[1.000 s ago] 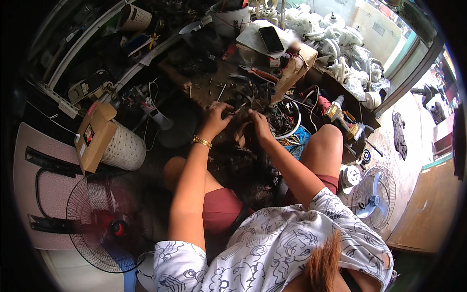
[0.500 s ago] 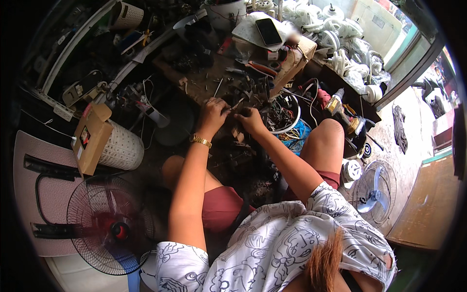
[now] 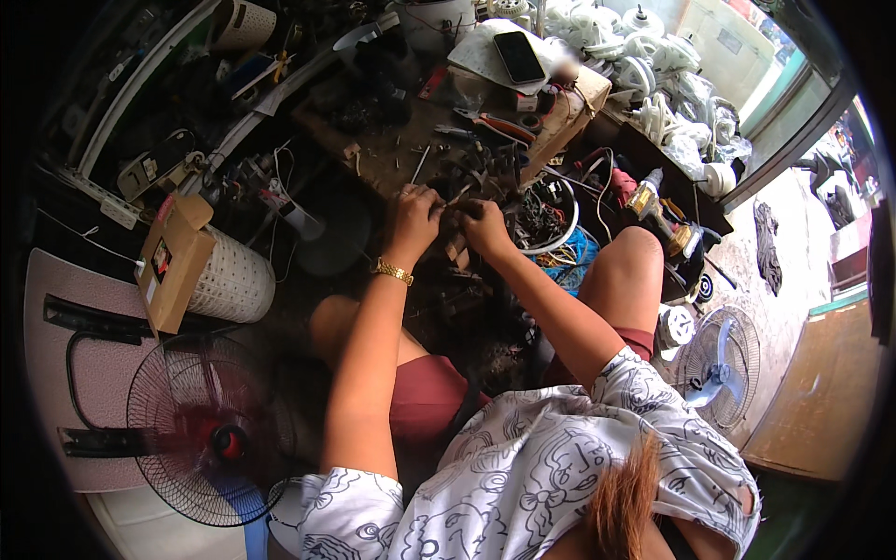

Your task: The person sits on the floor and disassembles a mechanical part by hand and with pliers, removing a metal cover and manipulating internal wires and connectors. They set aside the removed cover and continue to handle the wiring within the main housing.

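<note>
Gap between left hand (image 3: 415,219) and right hand (image 3: 485,229) has narrowed since one second ago, right drawn inward; judged to mean both now attend to one spot. Left to right: brown cardboard box (image 3: 175,266) against off-white patterned cylindrical basket (image 3: 231,280); left hand, fingers curled, near slim silver rod (image 3: 421,164) at brown wooden counter (image 3: 399,149); thin pale strip (image 3: 458,197) between the hands, in shadow; right hand, fingertips bunched, close beside left, contact unclear. Cannot tell whether either grips the strip. Further right: orange-handled pliers (image 3: 505,127), white-rimmed round container (image 3: 573,219) holding dark tangled wires (image 3: 544,213), yellowish power drill (image 3: 644,199).
</note>
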Demonstrator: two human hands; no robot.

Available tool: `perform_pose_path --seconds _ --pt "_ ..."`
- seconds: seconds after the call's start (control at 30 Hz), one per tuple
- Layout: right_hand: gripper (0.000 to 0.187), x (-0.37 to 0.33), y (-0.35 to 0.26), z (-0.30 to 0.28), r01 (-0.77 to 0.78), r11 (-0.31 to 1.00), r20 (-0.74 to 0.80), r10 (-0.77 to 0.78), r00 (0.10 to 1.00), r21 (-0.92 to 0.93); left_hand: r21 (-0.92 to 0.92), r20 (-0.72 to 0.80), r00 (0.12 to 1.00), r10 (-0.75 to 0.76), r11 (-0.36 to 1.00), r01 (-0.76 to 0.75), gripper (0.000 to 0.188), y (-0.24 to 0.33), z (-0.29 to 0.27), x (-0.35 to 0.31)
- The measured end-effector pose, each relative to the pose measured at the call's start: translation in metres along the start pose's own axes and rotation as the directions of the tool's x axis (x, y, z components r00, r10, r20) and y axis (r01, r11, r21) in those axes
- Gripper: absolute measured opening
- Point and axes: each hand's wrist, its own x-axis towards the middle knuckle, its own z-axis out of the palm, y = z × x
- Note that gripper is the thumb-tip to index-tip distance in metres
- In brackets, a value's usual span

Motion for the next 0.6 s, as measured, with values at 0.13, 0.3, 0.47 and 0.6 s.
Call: perform_pose_path --seconds 0.13,0.3,0.47,0.6 --pt "0.015 0.013 0.003 -0.006 -0.030 0.998 0.031 0.028 0.999 0.050 -0.029 0.009 1.000 0.006 1.000 -0.006 0.016 0.004 0.004 0.003" --pt "0.016 0.020 -0.003 -0.005 -0.276 0.943 0.087 0.264 0.960 0.187 -0.035 0.006 1.000 -0.018 0.999 0.018 0.018 0.004 0.006 0.001" --pt "0.014 0.026 -0.005 -0.011 -0.149 0.985 0.064 0.144 0.988 0.085 -0.039 -0.025 0.999 -0.034 0.999 0.033 0.020 0.003 0.013 0.003" --pt "0.015 0.017 -0.018 -0.014 -0.228 0.964 0.143 0.208 0.968 0.140 -0.048 -0.100 0.995 -0.019 0.999 0.014 0.010 0.000 0.014 -0.003"
